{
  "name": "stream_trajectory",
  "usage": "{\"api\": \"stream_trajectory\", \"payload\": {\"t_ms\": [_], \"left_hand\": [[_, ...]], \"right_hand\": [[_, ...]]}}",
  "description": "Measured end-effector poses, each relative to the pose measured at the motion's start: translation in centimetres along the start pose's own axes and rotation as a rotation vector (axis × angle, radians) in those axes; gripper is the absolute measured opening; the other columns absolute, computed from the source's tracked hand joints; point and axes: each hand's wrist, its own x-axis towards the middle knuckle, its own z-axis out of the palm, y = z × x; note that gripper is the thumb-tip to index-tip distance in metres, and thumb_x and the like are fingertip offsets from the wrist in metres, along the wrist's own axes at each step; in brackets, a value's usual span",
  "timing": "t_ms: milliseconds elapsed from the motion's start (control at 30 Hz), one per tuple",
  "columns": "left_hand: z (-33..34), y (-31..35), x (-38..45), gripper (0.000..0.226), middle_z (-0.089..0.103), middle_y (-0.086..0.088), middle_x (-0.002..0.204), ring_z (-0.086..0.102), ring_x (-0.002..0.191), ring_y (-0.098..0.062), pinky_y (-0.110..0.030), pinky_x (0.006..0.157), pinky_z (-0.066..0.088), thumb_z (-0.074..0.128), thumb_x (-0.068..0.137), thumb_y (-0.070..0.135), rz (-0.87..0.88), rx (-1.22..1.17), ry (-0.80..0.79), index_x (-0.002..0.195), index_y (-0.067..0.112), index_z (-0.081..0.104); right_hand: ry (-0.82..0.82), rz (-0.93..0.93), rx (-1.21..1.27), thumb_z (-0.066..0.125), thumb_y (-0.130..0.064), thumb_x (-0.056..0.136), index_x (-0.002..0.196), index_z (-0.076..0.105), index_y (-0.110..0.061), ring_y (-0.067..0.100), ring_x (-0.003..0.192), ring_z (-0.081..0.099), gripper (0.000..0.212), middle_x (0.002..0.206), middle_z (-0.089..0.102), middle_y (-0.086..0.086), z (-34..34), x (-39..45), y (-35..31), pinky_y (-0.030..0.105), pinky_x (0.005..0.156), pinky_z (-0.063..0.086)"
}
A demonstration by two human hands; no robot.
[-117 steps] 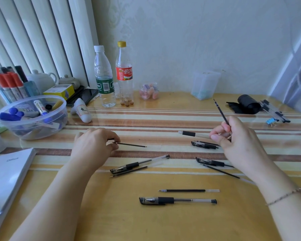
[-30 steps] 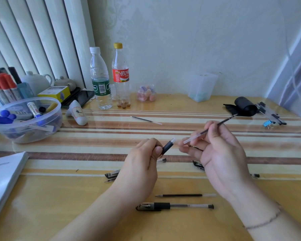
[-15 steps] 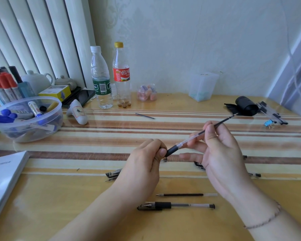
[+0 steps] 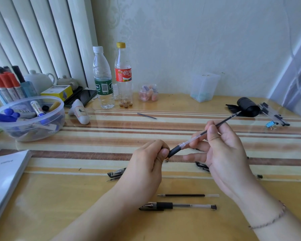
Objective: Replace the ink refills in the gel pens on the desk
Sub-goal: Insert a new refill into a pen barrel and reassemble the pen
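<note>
My left hand [image 4: 146, 164] pinches the black rubber grip end of a clear gel pen barrel [image 4: 182, 146] held above the desk. My right hand [image 4: 221, 150] pinches a black ink refill [image 4: 228, 119] whose lower part sits inside that barrel; its tail points up and right. On the desk near me lie a capped gel pen [image 4: 177, 206] and a loose refill [image 4: 188, 195]. Another pen [image 4: 116, 173] peeks out left of my left wrist, and a pen cap [image 4: 201, 165] shows under my right hand. A thin used refill [image 4: 146, 116] lies far back.
A clear plastic bowl of markers [image 4: 28, 117] stands at the left, with a white booklet [image 4: 5, 173] nearer. Two bottles [image 4: 111, 77], a small jar [image 4: 148, 93] and a frosted cup [image 4: 204, 86] line the wall. A black roll [image 4: 247, 106] and clips sit far right.
The refill has slid deeper into the barrel over the last second. Earlier my left hand put a thin refill down on the desk; it now lies far back.
</note>
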Motion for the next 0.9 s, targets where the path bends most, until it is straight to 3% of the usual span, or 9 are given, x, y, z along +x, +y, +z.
{"api": "stream_trajectory", "payload": {"t_ms": [133,300,367,433,500,600,667,800,900], "left_hand": [[0.2,0.0,0.0,0.028,0.044,0.014,0.065,0.04,0.062,-0.006,-0.012,0.056,0.03,0.038,0.099,0.026,-0.008,-0.017,-0.002,0.08,0.014,0.054],[0.1,0.1,0.0,0.032,0.045,0.017,0.056,0.036,0.049,-0.005,-0.024,0.051,0.03,0.038,0.096,0.043,-0.167,-0.353,-0.029,0.079,0.023,0.054],[-0.2,0.2,0.1,0.034,0.041,0.012,0.057,0.033,0.048,-0.023,-0.044,0.045,0.031,0.041,0.095,0.045,-0.212,-0.461,-0.038,0.08,0.019,0.055],[-0.2,0.4,0.2,0.034,0.039,0.005,0.059,0.032,0.051,-0.037,-0.051,0.045,0.034,0.043,0.095,0.044,-0.215,-0.489,-0.057,0.081,0.016,0.056],[-0.2,0.5,0.3,0.032,0.042,0.008,0.058,0.037,0.051,-0.032,-0.046,0.047,0.036,0.043,0.095,0.045,-0.211,-0.468,-0.061,0.08,0.021,0.057],[-0.5,0.0,0.3,0.027,0.052,0.013,0.057,0.046,0.055,-0.006,-0.025,0.056,0.038,0.044,0.095,0.045,-0.197,-0.334,-0.027,0.079,0.028,0.058],[-0.6,-0.6,0.5,0.021,0.047,0.008,0.058,0.042,0.057,-0.008,-0.027,0.057,0.037,0.05,0.094,0.04,-0.236,-0.301,-0.002,0.08,0.027,0.059],[-1.0,-0.8,0.8,0.014,0.043,0.016,0.055,0.036,0.052,-0.004,-0.015,0.052,0.034,0.062,0.09,0.03,-0.225,-0.359,0.031,0.079,0.021,0.06],[-1.3,-0.9,0.9,0.019,0.043,0.017,0.053,0.035,0.05,-0.002,-0.01,0.05,0.031,0.062,0.083,0.04,-0.204,-0.391,0.058,0.078,0.021,0.06]], "right_hand": [[-0.059,-0.077,-0.16,0.054,-0.034,0.093,0.09,0.059,-0.011,0.035,0.081,0.07,0.023,0.071,0.062,0.006,0.1,-0.2,0.2,0.041,0.057,0.06],[-0.309,-0.06,-0.399,0.067,-0.043,0.084,0.108,0.069,-0.033,0.013,0.091,0.07,0.026,0.092,0.074,-0.011,1.3,-1.3,1.9,0.024,0.072,0.056],[-0.265,-0.09,-0.408,0.068,-0.037,0.084,0.106,0.072,-0.037,0.014,0.092,0.071,0.022,0.095,0.076,-0.009,1.6,-1.6,2.1,0.029,0.071,0.058],[-0.202,-0.078,-0.339,0.069,-0.033,0.081,0.101,0.075,-0.035,0.016,0.089,0.072,0.021,0.092,0.077,-0.005,1.7,-1.6,2.0,0.034,0.07,0.06],[-0.195,-0.069,-0.292,0.071,-0.029,0.082,0.098,0.076,-0.028,0.019,0.089,0.073,0.017,0.092,0.077,0.001,1.6,-1.5,1.8,0.038,0.073,0.059],[-0.177,-0.071,-0.182,0.061,-0.024,0.091,0.099,0.07,-0.017,0.027,0.094,0.07,0.015,0.095,0.075,0.01,1.2,-1.2,1.4,0.043,0.083,0.056],[-0.189,-0.091,-0.157,0.053,-0.027,0.094,0.1,0.062,-0.019,0.028,0.082,0.071,0.014,0.086,0.073,0.012,0.8,-1.0,0.7,0.035,0.076,0.057],[-0.231,-0.299,-0.813,0.044,-0.047,0.093,0.106,0.056,-0.038,0.016,0.059,0.06,0.02,0.076,0.061,-0.006,0.0,-1.0,0.9,0.035,0.056,0.05],[-0.254,-0.319,-0.934,0.046,-0.046,0.092,0.105,0.056,-0.04,0.012,0.063,0.058,0.017,0.073,0.058,-0.017,0.0,-1.0,1.2,0.033,0.054,0.048]]}}
